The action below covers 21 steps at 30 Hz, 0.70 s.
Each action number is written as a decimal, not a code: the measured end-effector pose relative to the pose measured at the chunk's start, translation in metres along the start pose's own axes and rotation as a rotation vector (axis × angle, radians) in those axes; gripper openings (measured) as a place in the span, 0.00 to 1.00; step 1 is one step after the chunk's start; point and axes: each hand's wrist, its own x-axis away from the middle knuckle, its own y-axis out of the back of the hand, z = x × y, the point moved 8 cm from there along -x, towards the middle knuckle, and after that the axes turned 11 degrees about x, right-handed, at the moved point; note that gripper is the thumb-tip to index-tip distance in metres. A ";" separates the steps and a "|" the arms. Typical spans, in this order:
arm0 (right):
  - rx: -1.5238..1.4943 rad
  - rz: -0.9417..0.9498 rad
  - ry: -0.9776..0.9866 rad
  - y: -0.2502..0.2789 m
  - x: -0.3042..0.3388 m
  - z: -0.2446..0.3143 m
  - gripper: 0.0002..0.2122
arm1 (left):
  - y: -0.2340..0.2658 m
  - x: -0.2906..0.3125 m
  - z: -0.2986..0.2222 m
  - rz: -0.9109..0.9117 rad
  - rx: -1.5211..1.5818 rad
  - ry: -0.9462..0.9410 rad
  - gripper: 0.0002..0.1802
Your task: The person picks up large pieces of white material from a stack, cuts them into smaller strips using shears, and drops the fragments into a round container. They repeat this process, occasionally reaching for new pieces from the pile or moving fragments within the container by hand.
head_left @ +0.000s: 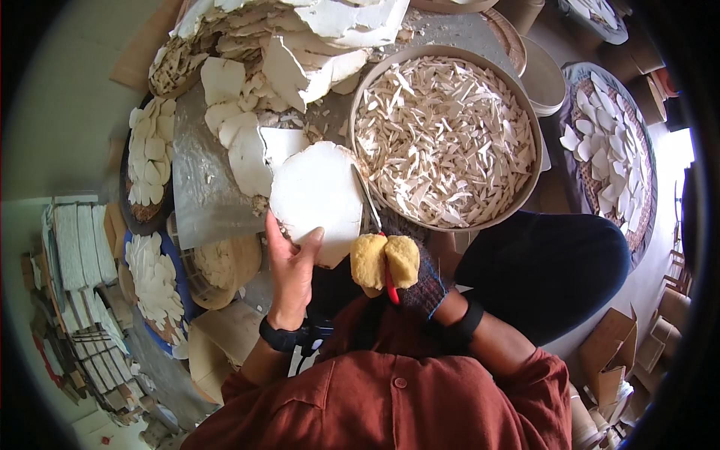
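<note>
My left hand [292, 262] grips a flat white sheet [319, 195] by its lower left edge, thumb on top. The sheet is stiff, with a rough brownish rim; I cannot tell its material. My right hand [424, 281], in a dark knitted glove, is closed around scissors [369, 199] with red handles padded in yellow foam [367, 261]. The scissor blades lie along the sheet's right edge. Just beyond them stands a round tray [536, 161] full of small white chips [446, 142].
A tall stack of similar sheets [277, 56] rises at the far left, with loose pieces beside it. Clear plastic [210, 176] drapes at the left. Baskets of white pieces [154, 277] line the left; another round basket [611, 142] sits right. A cardboard box [607, 345] stands lower right.
</note>
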 end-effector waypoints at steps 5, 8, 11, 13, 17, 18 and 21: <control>0.710 0.079 0.142 -0.002 -0.008 0.026 0.13 | -0.005 0.000 -0.010 0.147 -0.079 0.026 0.38; 0.427 0.046 -0.072 0.005 -0.008 0.009 0.15 | 0.001 -0.002 -0.011 0.148 -0.095 0.076 0.38; 0.349 0.037 -0.121 0.007 -0.004 0.003 0.14 | 0.004 -0.005 -0.017 0.198 -0.097 0.098 0.39; 0.906 0.150 0.070 0.000 -0.001 0.015 0.13 | 0.007 -0.003 -0.020 0.222 -0.102 0.121 0.39; 0.700 0.167 -0.065 0.005 0.003 0.009 0.14 | 0.012 -0.001 -0.019 0.253 -0.061 0.174 0.40; 0.689 0.164 -0.090 0.006 0.004 0.008 0.14 | 0.015 -0.001 -0.017 0.250 -0.058 0.182 0.40; 0.552 0.120 -0.197 0.007 0.009 0.000 0.14 | 0.020 -0.003 -0.011 0.262 -0.044 0.213 0.40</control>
